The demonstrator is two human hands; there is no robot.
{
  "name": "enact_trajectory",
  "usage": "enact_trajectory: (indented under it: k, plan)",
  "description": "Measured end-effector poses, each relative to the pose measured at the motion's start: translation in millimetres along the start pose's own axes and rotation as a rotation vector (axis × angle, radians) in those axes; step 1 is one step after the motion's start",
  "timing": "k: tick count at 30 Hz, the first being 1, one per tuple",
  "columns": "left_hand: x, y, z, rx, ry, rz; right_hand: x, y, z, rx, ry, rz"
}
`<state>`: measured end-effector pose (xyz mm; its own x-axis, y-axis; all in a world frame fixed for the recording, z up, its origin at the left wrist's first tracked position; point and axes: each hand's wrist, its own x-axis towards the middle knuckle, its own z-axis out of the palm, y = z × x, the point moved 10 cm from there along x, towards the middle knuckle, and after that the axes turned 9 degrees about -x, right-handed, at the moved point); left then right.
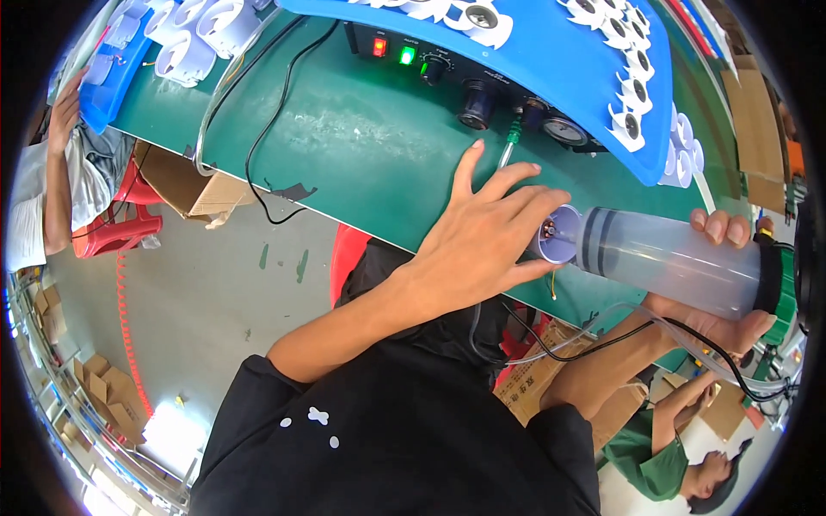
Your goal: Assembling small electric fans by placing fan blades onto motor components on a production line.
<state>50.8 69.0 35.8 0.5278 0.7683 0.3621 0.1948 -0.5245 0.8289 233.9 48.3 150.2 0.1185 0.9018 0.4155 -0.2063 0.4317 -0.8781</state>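
Observation:
My left hand is closed around a small lilac plastic cup-shaped housing, tilted so its opening faces right. Inside the housing a small part with coppery bits shows. From below, my right hand wraps a large translucent syringe barrel, its fingertips showing over the far side. The barrel lies nearly level, with a dark-ringed plunger inside and a green cap at its right end. Its narrow tip points into the housing; whether it touches the part inside I cannot tell.
A black control box with lit buttons, knobs and a gauge stands beyond my hands. On it sits a blue tray of white fan wheels. More lilac housings stand far left. A clear hose and black cable cross the green table. Other people sit nearby.

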Motion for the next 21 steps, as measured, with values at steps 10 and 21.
enact_trajectory:
  k: [10, 21]
  plan:
    - [0.8, -1.7, 1.3, 0.001, -0.005, -0.01, 5.6, -0.4, 8.7, -0.028, -0.039, 0.014]
    - [0.6, -0.5, 0.9, 0.008, 0.003, 0.0, 7.4, 1.7, 7.2, 0.091, -0.038, 0.052]
